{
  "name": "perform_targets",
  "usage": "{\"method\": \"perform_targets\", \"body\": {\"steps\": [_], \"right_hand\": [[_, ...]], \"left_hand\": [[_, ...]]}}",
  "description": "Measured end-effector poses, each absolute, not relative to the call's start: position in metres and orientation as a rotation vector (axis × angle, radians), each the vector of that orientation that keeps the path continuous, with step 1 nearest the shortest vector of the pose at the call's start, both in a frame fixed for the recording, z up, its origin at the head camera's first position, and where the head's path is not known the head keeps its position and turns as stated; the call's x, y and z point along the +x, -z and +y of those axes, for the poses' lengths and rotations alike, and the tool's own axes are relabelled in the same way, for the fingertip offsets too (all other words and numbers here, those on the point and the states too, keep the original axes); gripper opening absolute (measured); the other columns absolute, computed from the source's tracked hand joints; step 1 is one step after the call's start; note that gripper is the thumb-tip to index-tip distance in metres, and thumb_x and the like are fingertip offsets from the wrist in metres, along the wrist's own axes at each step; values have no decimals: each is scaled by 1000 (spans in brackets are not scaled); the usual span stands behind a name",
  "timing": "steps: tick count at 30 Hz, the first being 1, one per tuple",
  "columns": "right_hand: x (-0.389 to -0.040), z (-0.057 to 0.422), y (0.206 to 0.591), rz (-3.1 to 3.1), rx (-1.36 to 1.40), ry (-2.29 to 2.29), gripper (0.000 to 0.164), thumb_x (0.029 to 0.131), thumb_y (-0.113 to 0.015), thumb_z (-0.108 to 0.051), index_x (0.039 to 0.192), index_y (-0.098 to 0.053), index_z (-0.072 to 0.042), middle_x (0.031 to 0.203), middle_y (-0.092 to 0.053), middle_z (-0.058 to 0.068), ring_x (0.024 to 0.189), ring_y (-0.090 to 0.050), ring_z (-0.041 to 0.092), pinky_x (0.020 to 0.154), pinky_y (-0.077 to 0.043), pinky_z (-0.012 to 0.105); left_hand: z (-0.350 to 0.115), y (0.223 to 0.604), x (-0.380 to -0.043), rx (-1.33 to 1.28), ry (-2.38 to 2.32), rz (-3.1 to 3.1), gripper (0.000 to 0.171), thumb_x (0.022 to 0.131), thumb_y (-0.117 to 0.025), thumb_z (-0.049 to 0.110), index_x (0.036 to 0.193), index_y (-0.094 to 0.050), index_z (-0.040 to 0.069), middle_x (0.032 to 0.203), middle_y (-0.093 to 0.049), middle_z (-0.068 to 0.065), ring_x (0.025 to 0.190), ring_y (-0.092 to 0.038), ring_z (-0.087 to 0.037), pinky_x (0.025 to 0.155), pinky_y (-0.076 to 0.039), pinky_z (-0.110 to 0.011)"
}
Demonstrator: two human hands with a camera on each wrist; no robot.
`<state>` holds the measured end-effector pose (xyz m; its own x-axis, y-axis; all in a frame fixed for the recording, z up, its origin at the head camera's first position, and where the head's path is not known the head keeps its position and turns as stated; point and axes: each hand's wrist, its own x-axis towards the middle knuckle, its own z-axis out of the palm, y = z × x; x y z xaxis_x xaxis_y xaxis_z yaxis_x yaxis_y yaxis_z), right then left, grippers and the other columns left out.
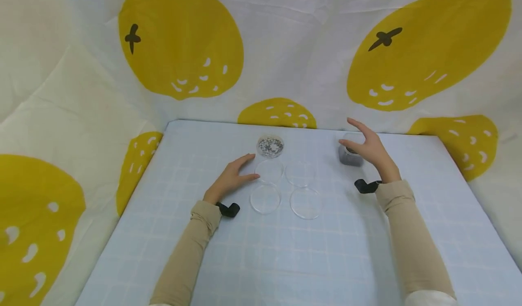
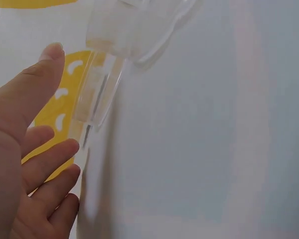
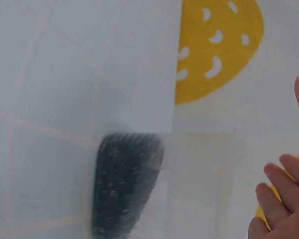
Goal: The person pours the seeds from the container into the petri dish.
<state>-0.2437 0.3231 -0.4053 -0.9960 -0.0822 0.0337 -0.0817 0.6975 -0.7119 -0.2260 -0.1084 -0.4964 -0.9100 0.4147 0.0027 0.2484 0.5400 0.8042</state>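
Observation:
My left hand [image 1: 231, 178], thumb spread from its fingers, is at the left side of several round clear dishes [image 1: 266, 199]. Its fingertips are close to the rim of the upper left dish [image 1: 271, 172]; whether they touch cannot be told. In the left wrist view, that hand [image 2: 40, 159] holds nothing, beside clear dishes [image 2: 100, 92]. Behind them sits a dish with dark specks [image 1: 270, 146]. Over a clear box of dark grains [image 1: 350, 159], my right hand [image 1: 373, 151] is raised with thumb and fingers apart. The right wrist view shows the box's dark grains [image 3: 127, 181] away from the fingers.
A pale blue checked cloth [image 1: 261, 256] covers the table. White fabric with yellow fruit prints [image 1: 183, 38] hangs behind it and at the sides. Each wrist wears a black camera mount [image 1: 230, 210].

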Motion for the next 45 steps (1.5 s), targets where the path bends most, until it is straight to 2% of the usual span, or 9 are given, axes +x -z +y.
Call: {"method": "perform_targets", "body": {"steps": [5, 13, 17, 22, 26, 30, 35, 38, 45], "right_hand": [[-226, 343, 430, 2872, 106, 1498, 94, 80, -72, -43, 152, -14, -26, 157, -10, -4, 144, -6, 23, 114, -9, 56], [-207, 341, 451, 2538, 205, 2063, 102, 79, -76, -12, 152, -5, -12, 158, -6, 5, 144, -2, 15, 117, -3, 28], [-199, 339, 462, 2330, 216, 2251, 107, 76, -75, 3, 151, -1, -13, 158, -9, 8, 144, -1, 14, 116, -3, 25], [-200, 338, 475, 2283, 144, 2333, 108, 68, -74, 16, 151, -8, -9, 156, -13, 12, 144, -4, 19, 116, -3, 25], [-207, 340, 482, 2368, 193, 2293, 108, 67, -76, 14, 150, -12, -11, 156, -15, 9, 144, -8, 20, 117, -4, 26], [-210, 337, 488, 2464, 349, 2172, 111, 70, -80, 2, 151, -8, -17, 155, -18, 8, 143, -10, 22, 117, -6, 29], [-211, 330, 489, 2485, 478, 2092, 117, 71, -82, -8, 152, 0, -27, 158, -6, -2, 143, -3, 23, 117, -8, 33], [-211, 326, 488, 2494, 496, 2112, 118, 70, -83, -7, 151, -1, -27, 157, -8, -6, 143, -2, 19, 117, -8, 31], [-208, 320, 485, 2608, 608, 2023, 113, 63, -88, -19, 150, -15, -29, 151, -22, 1, 136, -21, 16, 114, -20, 32]], "left_hand": [[-102, 502, -222, 633, -1366, 2599, 77, 79, -67, 55, 144, -39, 23, 150, -33, 1, 139, -25, -16, 115, -21, -36], [-96, 513, -219, 643, -1369, 2666, 76, 80, -66, 56, 143, -40, 23, 149, -35, -1, 139, -27, -19, 114, -22, -39], [-97, 517, -217, 618, -1350, 2703, 75, 79, -66, 57, 143, -40, 26, 149, -36, 1, 138, -29, -21, 114, -23, -41], [-96, 518, -218, 619, -1315, 2711, 77, 76, -65, 63, 142, -41, 30, 150, -33, 2, 139, -26, -24, 114, -22, -45], [-96, 518, -221, 634, -1261, 2733, 79, 76, -62, 65, 142, -41, 29, 152, -30, 2, 140, -25, -25, 113, -21, -46], [-98, 518, -223, 652, -1239, 2748, 77, 77, -62, 63, 142, -41, 28, 152, -30, 2, 140, -24, -27, 113, -21, -47], [-100, 517, -221, 625, -1252, 2732, 77, 76, -63, 64, 142, -42, 31, 152, -30, 4, 140, -24, -27, 113, -21, -48], [-100, 516, -220, 607, -1271, 2720, 78, 74, -64, 66, 141, -43, 32, 151, -30, 5, 140, -23, -27, 113, -21, -48], [-97, 515, -220, 605, -1289, 2704, 77, 74, -65, 63, 141, -44, 31, 151, -31, 5, 140, -23, -26, 113, -21, -48]]}}
